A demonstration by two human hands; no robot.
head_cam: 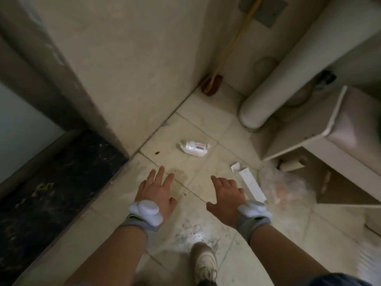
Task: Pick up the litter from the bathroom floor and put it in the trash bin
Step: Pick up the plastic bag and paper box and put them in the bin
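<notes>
Crumpled white plastic wrapper (193,148) lies on the pale tiled floor (206,120) ahead of the empty left hand (155,189) and right hand (225,195), fingers (160,174) loosely spread; next, one must reach down and pinch it.

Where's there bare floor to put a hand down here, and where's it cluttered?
Bare tile lies between the left hand and right hand, up to the white wrapper; also between the wrapper and the corner brush. Crowded on the right: long white box, clear plastic bag and cardboard tubes sit close together.
</notes>
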